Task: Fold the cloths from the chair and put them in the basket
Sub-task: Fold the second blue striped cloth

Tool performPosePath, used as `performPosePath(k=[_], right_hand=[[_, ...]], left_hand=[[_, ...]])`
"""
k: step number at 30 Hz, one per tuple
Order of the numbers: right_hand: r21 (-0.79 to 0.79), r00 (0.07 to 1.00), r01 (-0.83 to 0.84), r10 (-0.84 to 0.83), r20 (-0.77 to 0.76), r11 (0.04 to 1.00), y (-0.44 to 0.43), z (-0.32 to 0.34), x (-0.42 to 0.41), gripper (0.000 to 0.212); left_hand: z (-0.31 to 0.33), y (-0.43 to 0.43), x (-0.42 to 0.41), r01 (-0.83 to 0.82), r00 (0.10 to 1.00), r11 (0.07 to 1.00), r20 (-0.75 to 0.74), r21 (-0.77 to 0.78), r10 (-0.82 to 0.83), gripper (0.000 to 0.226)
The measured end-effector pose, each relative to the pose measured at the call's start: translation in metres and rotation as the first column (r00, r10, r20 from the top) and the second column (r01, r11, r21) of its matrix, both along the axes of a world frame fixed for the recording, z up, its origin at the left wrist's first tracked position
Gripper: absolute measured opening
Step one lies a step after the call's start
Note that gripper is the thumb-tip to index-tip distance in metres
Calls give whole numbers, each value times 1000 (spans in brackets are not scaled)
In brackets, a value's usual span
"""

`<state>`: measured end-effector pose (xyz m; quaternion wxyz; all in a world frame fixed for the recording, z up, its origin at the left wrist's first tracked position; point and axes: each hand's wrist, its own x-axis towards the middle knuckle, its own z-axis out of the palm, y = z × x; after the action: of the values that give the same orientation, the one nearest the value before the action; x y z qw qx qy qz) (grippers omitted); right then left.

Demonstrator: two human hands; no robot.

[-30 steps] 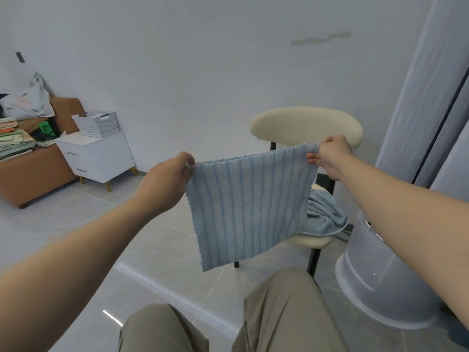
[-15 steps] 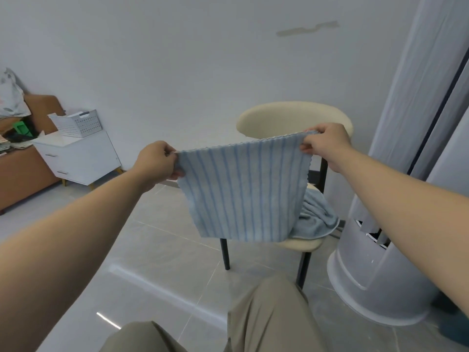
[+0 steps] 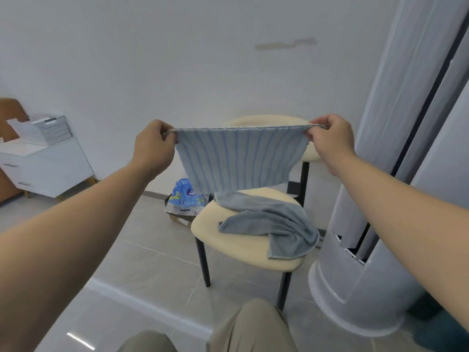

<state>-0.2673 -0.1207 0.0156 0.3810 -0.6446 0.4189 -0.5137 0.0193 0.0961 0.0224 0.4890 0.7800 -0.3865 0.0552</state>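
No text can be read anywhere in this view. A blue plastic package (image 3: 186, 196) on the floor beside the chair (image 3: 228, 250) bears a small dark oval logo and pale printing. All of it is too blurred to make out.

A white two-drawer cabinet (image 3: 50, 168) is standing on angled wooden legs against the wall (image 3: 127, 59) at left, with brown furniture (image 3: 9, 110) showing behind it. A tall white tower unit (image 3: 396, 199) is standing on the grey tiled floor (image 3: 142, 262) at right. A blue printed plastic pack (image 3: 186, 196) is lying on the floor near the wall. A brownish streak (image 3: 285, 43) is marking the wall high up.
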Motion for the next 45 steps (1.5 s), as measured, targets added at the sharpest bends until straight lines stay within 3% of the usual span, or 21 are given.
performPosePath(k=[5,8,12,16,21,28,33,40,45], right_hand=[[-25,977,-10,4,-213,1000,29,-51,-40,11],[0,899,-55,50,-434,998,49,-100,-66,10],[167,755,-118,197,-625,979,72,-162,-95,30],[317,630,-103,309,-713,943,83,-189,-113,25],[401,574,-150,410,-709,904,71,-174,-108,20],[238,602,-139,273,-750,961,-8,-168,-43,17],[198,547,-39,187,-816,979,-76,-200,17,22],[252,489,-42,240,-839,967,-130,-252,56,25],[337,550,-110,340,-763,935,-139,-275,67,15]], left_hand=[[-59,33,-31,113,988,976,87,186,-131,31],[-107,50,-47,97,974,926,156,364,-163,26],[-166,70,-59,186,963,771,45,609,-267,15],[-182,83,-67,241,939,611,-22,754,-343,16],[-176,70,-56,337,923,557,-150,759,-354,14],[-183,3,-9,215,959,659,-30,721,-280,19],[-215,-56,34,142,974,649,12,748,-227,23],[-263,-109,76,226,969,656,-97,720,-227,19],[-289,-121,91,296,955,677,-184,674,-234,23]])
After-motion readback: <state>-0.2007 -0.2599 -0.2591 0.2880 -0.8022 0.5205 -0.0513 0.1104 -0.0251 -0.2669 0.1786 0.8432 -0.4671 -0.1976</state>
